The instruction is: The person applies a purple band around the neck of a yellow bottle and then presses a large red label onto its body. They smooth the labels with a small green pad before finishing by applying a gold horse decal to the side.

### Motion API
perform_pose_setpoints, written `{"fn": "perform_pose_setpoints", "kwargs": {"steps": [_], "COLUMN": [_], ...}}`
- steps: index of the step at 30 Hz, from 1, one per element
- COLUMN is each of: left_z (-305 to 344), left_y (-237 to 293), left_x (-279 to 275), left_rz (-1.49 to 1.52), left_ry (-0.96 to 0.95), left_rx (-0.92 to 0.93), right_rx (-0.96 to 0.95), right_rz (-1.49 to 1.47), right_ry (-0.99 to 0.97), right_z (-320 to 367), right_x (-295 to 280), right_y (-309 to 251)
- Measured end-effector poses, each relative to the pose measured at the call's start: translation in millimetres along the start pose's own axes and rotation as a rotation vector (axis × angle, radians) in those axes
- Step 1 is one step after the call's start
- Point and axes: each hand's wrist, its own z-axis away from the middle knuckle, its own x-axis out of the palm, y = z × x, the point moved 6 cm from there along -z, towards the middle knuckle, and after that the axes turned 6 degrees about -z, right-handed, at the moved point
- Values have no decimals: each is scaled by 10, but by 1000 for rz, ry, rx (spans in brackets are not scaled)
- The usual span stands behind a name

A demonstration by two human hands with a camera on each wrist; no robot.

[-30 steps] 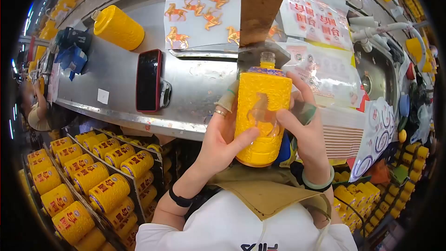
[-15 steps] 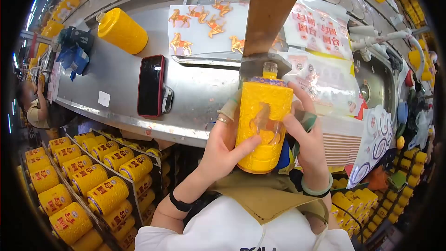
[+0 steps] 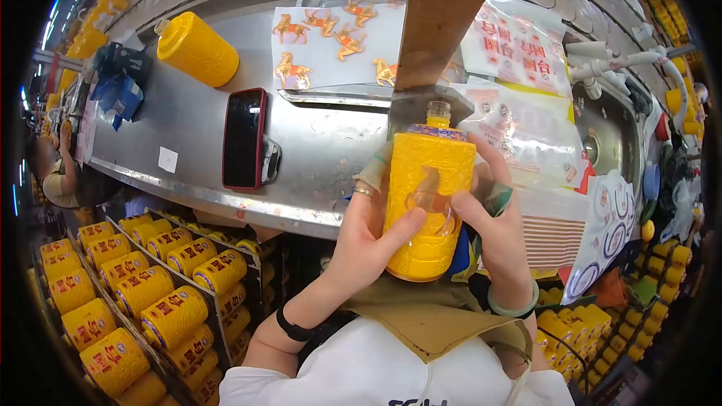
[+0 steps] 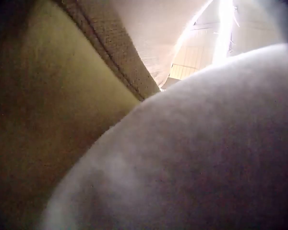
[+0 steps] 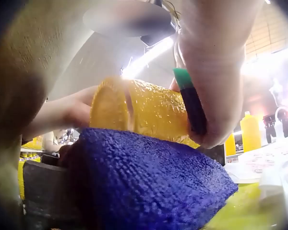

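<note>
In the head view a yellow embossed bottle point(image 3: 430, 244) with a clear glass neck and a patterned blue shoulder band is held between both hands, neck pointing away. A brown horse decal point(image 3: 427, 189) lies on its face. My left hand point(image 3: 368, 237) grips the left side, its thumb on the decal's lower edge. My right hand point(image 3: 492, 222) holds the right side, thumb at the decal's right edge; a dark, green-tipped flat piece point(image 5: 191, 103) sits against its fingers. Under the bottle, a blue textured cloth point(image 5: 149, 177) shows in the right wrist view. Blurred fabric fills the left wrist view.
Beyond the bottle lie a sheet of horse decals point(image 3: 331, 68) and printed sheets point(image 3: 519, 53). A phone point(image 3: 244, 139) and another yellow bottle point(image 3: 199, 51) rest on the metal bench. A brown post point(image 3: 447, 15) rises ahead. Racks of yellow bottles point(image 3: 174, 312) stand lower left.
The bottle and hands appear slightly lower than a second ago, as the head view has shifted. The right thumb left the decal's edge area, then came back down onto it.
</note>
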Motion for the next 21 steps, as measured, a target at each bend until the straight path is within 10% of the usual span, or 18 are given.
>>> {"fn": "perform_pose_setpoints", "kwargs": {"steps": [21], "left_z": [-80], "left_y": [12], "left_x": [11], "left_rz": [42], "left_ry": [16], "left_rx": [-32], "right_rx": [-20], "right_rz": [-43], "right_ry": [-25], "right_z": [30], "right_x": [12], "right_y": [-15]}}
